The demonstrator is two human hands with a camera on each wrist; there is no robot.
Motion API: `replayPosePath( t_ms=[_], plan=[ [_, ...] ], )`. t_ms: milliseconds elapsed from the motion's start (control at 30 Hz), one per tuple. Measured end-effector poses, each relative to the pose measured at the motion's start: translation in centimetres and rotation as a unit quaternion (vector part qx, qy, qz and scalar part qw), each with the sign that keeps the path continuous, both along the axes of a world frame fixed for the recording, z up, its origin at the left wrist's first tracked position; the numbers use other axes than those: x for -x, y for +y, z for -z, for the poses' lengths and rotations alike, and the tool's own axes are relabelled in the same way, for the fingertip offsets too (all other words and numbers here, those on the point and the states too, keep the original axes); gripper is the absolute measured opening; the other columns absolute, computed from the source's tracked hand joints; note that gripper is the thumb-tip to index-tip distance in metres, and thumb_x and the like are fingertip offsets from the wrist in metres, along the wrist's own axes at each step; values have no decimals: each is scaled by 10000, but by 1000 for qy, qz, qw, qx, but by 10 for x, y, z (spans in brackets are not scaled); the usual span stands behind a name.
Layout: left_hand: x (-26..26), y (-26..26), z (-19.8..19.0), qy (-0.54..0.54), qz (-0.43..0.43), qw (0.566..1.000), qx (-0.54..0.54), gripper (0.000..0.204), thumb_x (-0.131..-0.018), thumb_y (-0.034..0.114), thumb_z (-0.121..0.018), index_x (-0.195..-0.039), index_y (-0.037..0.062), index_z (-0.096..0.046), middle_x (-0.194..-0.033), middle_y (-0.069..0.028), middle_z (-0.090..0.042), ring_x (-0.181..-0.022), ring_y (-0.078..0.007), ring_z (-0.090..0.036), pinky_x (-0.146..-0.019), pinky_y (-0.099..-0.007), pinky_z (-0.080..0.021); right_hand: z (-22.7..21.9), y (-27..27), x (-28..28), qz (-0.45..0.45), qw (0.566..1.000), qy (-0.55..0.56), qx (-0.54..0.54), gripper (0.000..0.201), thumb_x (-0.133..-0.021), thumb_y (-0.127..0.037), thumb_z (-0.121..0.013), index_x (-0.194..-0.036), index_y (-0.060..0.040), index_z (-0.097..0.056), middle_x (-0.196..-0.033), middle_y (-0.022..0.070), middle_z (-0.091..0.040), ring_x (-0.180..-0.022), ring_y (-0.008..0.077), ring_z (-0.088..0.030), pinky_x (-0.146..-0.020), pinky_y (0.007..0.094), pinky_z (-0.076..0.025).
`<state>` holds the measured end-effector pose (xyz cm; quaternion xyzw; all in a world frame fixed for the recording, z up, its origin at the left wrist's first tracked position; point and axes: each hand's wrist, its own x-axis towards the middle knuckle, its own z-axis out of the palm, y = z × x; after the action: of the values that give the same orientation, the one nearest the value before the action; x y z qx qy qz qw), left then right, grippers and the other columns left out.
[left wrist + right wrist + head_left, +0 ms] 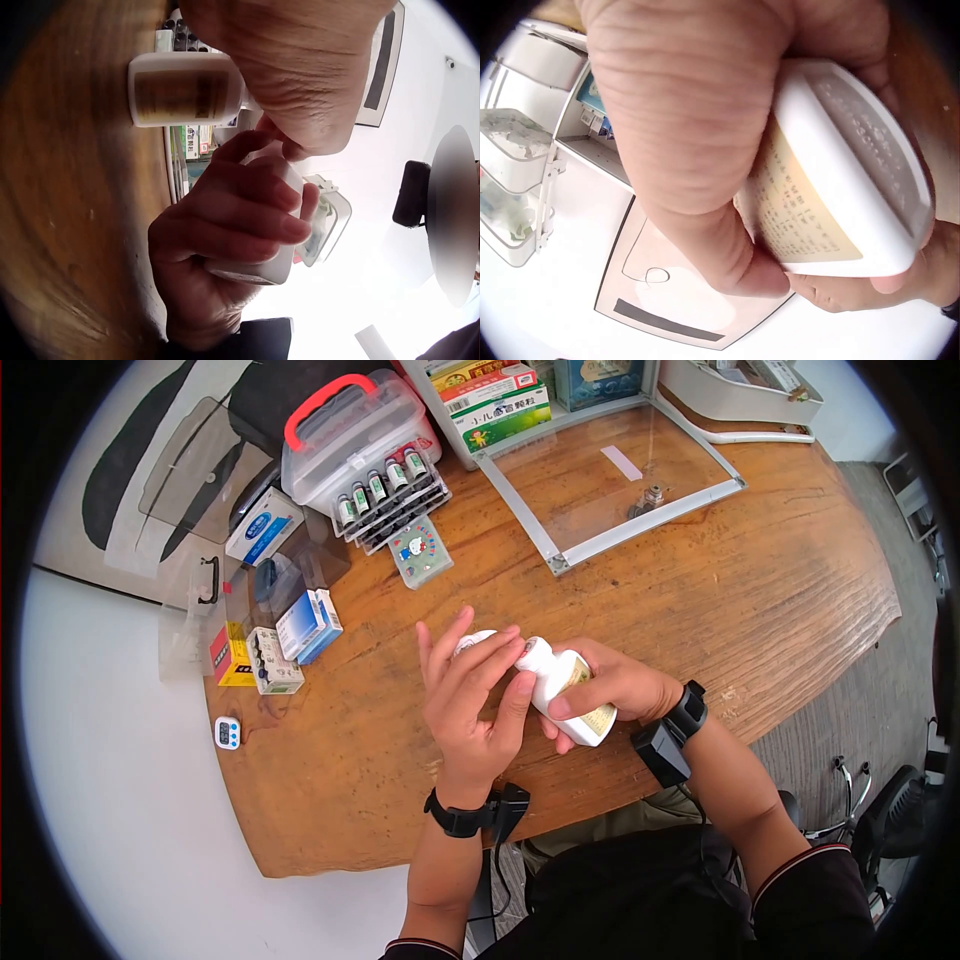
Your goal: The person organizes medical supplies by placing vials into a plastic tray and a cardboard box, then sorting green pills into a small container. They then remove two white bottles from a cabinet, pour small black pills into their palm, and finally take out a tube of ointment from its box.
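My right hand grips a white bottle with a yellowish label, its thumb over the label and the base tilted toward me. In the right wrist view the bottle shows its base close up. The thumb and index finger of my left hand pinch at the bottle's neck end, the other fingers spread; whether a cap is there cannot be told. Behind my left fingers is a second white bottle, mostly hidden. The left wrist view shows this second bottle upright on the table, with a brownish label.
Medicine boxes and a small white timer are at the table's left. A clear case with a red handle, racked vials and a Hello Kitty box lie behind. An open cabinet door rests at the back.
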<state>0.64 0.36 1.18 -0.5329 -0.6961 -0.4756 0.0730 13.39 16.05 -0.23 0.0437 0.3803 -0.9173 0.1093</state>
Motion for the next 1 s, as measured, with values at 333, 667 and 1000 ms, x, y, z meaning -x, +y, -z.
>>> replayPosePath(
  t_ms=[333,667,1000],
  plan=[
    [0,-1,-5,12,9,1000,18,184,-924,201,-722,-1071,106,-777,-1047,-37,-768,-1265,-347,-596,-1224,-594,-151,-3,-1,0,-28,1000,-13,3,260,-889,-100,-738,-1082,-15,-586,-887,94,-701,-718,187,-718,-658,301,-611],
    [-8,0,-15,31,16,999,36,110,-955,110,-668,-1008,76,-758,-986,-35,-766,-1066,-256,-687,-1216,-610,-195,-1,-5,3,-20,997,3,-69,307,-829,-29,-792,-1079,-18,-615,-896,63,-703,-707,150,-700,-645,272,-570],
    [-7,-6,-3,-37,-16,999,-31,72,-944,90,-682,-943,36,-729,-864,-56,-736,-924,-224,-679,-1177,-593,-312,2,-11,5,-67,979,64,-181,356,-802,-108,-847,-1096,-37,-659,-911,-13,-669,-830,71,-614,-733,255,-512]
  ],
)
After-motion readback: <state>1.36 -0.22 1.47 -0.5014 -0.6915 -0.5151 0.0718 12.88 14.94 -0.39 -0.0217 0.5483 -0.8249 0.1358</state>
